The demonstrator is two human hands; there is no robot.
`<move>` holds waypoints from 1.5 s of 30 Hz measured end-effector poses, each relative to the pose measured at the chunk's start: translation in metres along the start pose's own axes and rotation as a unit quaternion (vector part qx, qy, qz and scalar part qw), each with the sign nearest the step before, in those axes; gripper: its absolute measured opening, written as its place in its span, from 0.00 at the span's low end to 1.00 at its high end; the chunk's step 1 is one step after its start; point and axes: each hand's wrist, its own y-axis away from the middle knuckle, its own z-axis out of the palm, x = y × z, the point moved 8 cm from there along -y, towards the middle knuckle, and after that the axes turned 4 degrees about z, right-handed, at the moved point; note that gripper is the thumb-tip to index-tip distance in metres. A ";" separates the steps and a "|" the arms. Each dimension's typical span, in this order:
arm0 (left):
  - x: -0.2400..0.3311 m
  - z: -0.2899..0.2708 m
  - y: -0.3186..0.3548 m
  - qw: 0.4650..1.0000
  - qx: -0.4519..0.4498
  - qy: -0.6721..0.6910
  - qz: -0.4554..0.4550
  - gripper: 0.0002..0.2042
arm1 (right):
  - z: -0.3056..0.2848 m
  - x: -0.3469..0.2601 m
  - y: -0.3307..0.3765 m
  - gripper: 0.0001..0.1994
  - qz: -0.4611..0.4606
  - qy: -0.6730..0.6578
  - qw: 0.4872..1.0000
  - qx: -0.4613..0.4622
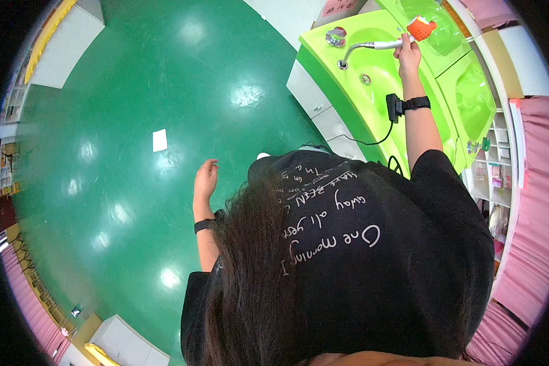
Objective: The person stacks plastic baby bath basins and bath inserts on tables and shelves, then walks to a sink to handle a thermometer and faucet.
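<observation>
My right hand (408,56) is raised over the lime-green basin (381,94) and closed around a white hand shower (389,44). An orange piece with small dark dots (419,28) sits at the hand shower's far end, just past my fingers. From the handle's other end, a bent metal hose (351,53) runs down into a fitting in the basin's rim. Off to the left, over the floor, my left hand (206,178) hangs with its fingers apart and nothing in it. Part of each palm is turned out of sight.
A chrome tap knob (335,38) stands on the basin's edge, and a drain (365,79) lies inside it. A black device (394,108) with a cable is strapped to my right wrist. White paper (159,140) lies on the green floor. Shelves (500,158) line the far right.
</observation>
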 end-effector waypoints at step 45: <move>-0.207 -0.207 0.200 0.909 0.276 0.136 -0.281 0.11 | 0.231 0.176 0.075 0.14 0.064 0.759 0.589 -0.270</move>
